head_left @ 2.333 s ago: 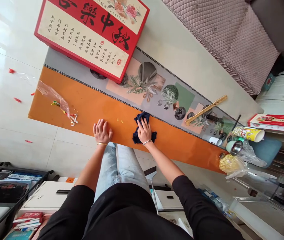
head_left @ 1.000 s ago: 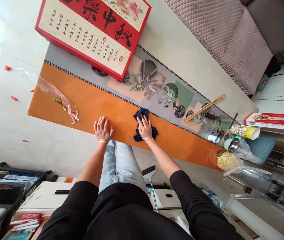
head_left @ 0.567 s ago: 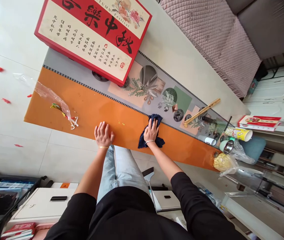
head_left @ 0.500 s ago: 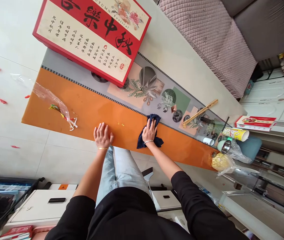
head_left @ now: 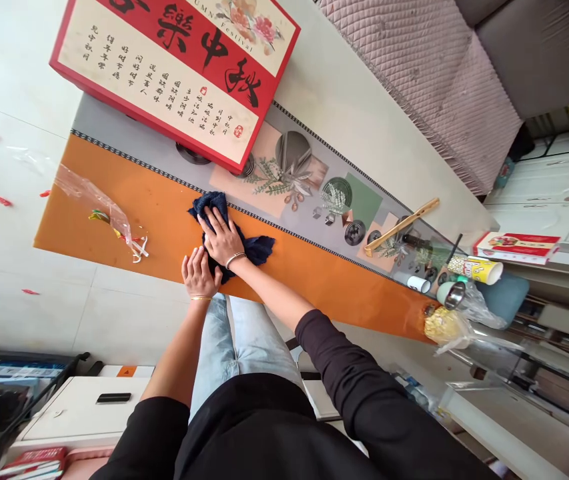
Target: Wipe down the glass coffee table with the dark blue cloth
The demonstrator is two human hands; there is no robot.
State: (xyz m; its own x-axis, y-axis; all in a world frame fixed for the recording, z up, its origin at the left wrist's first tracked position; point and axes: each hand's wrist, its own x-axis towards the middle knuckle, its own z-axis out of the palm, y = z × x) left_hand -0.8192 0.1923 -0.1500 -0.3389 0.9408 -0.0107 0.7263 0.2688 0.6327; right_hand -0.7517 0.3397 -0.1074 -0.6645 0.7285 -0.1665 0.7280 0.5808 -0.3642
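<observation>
A crumpled dark blue cloth (head_left: 259,250) lies on the orange part of the table (head_left: 324,287). My right hand (head_left: 223,239) presses down on it, fingers stretched over the fabric, holding it against the tabletop. My left hand (head_left: 200,275) rests palm down at the table's near edge, fingers extended and nothing in its grasp. It sits right beside the cloth, and the two hands are close together; part of the cloth is hidden under them. To the left, a clear plastic wrapper (head_left: 109,212) with white and coloured scraps lies on the table.
A large red gift box (head_left: 164,87) stands at the back left. A bamboo back scratcher (head_left: 401,227) lies to the right. At the far right end are a white cup (head_left: 418,284), a popcorn cup (head_left: 484,270) and a bag of yellow snacks (head_left: 444,327). Red scraps dot the floor.
My right hand has slid the blue cloth leftward along the table, up beside my left hand. My left hand stays nearly in place. The view has shifted slightly.
</observation>
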